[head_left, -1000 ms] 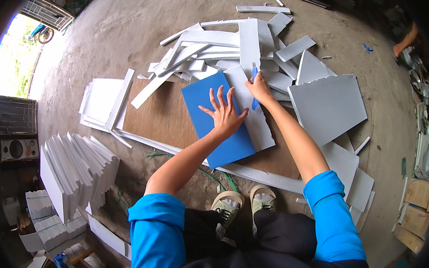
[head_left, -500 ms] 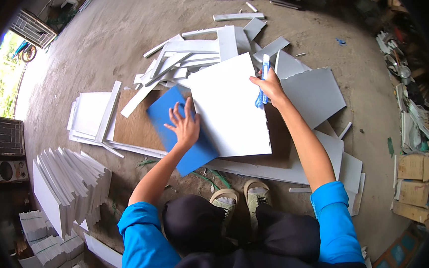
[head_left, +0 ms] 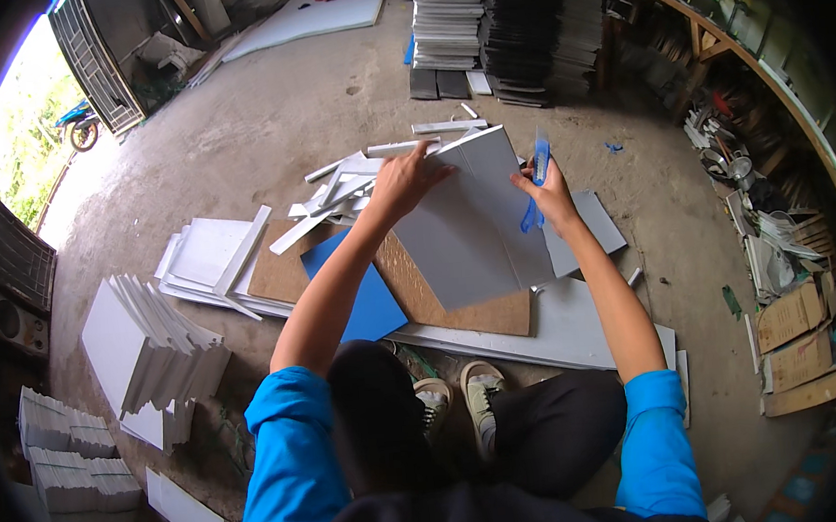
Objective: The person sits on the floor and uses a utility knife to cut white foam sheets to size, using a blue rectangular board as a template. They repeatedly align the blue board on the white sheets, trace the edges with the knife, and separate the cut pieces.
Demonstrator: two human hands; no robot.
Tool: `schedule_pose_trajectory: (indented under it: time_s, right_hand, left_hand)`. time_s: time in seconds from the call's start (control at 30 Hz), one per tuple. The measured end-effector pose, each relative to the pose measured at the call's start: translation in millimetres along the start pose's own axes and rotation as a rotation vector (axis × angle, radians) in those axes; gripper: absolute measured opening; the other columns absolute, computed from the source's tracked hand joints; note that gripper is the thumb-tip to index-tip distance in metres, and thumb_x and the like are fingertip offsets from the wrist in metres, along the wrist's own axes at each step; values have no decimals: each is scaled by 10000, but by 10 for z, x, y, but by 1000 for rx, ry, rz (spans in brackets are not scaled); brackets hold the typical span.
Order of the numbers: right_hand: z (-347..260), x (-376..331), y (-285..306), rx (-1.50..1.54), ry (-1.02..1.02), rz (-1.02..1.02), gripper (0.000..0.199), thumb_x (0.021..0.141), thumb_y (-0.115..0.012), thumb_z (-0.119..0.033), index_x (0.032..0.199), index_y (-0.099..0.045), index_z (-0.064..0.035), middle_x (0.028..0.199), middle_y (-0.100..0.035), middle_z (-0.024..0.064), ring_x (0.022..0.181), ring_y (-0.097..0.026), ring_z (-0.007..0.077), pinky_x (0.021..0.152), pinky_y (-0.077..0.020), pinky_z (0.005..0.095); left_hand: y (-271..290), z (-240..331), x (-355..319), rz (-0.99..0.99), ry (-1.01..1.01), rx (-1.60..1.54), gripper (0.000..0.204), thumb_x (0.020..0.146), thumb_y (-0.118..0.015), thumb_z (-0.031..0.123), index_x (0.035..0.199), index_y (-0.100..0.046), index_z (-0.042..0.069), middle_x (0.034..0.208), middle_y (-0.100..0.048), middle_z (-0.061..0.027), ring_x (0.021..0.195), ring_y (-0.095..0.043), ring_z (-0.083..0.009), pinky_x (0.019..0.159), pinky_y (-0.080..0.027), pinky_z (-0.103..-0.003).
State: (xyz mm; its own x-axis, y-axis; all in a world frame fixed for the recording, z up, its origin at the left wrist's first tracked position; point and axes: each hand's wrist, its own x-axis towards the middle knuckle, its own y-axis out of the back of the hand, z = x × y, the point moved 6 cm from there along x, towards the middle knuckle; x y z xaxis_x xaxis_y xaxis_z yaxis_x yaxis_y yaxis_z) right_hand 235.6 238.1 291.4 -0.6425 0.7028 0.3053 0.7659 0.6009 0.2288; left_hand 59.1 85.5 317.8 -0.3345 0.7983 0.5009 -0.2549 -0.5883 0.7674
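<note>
A white foam board [head_left: 474, 223] is raised and tilted off the work surface, its shaded face toward me. My left hand [head_left: 407, 180] is closed on its upper left edge. My right hand [head_left: 551, 198] is closed around a blue utility knife [head_left: 541, 160] held upright, the thumb close to the board's right edge. Whether that thumb touches the board I cannot tell. Beneath lies a brown wooden board [head_left: 410, 279], with a blue rectangular sheet [head_left: 362, 299] flat at its left part, below my left forearm.
Cut white strips [head_left: 336, 194] lie heaped beyond the wooden board. White sheets [head_left: 206, 256] rest to its left. At the near left stands a stack of white boards [head_left: 153, 347]. Tall sheet stacks [head_left: 445, 21] rise at the back; cardboard [head_left: 793, 351] lines the right side.
The white board has been lifted from lying flat and tilted up. My left hand has moved from the blue sheet to the board's upper edge. The view has shifted to show more background.
</note>
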Motion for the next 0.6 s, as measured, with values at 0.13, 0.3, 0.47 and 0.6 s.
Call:
schedule_pose_trajectory:
  time_s: [0.13,0.3,0.47,0.6]
  right_hand:
    - [138,-217,275,-295,-72,108,365,749,-668,-172,959,-405,-30,807,-574,119,766,-598,238,704,-460,344]
    - [269,-539,482,-277,-240,100,167,882,-454,-118,989,-331,-81,747,-594,118,515,-604,195,372,-485,302]
    - [364,-834,225,-445,-396,-262,457,827,-515,-91,1216,-276,-71,788,-584,140,504,-589,183,387,-425,287]
    - [443,-914,146,-349,-511,-345,613,789,-531,-47,1304,-200,-30,996,-532,157,678,-586,152,543,-457,280]
  left_hand:
    - [-98,209,-104,-131,-66,-45,376,823,-548,394,940,-551,36,756,-619,-160,711,-616,-325,619,-461,-403]
    - [-205,506,-246,-110,-223,192,294,819,-549,341,936,-516,73,818,-613,-100,823,-582,-276,803,-380,-404]
    - [-406,389,-338,-131,-235,371,290,807,-567,306,998,-497,100,923,-598,-58,931,-545,-230,853,-348,-421]
    - [-494,245,-342,-124,-167,433,314,798,-577,260,1036,-476,80,931,-583,-71,932,-556,-246,820,-385,-447]
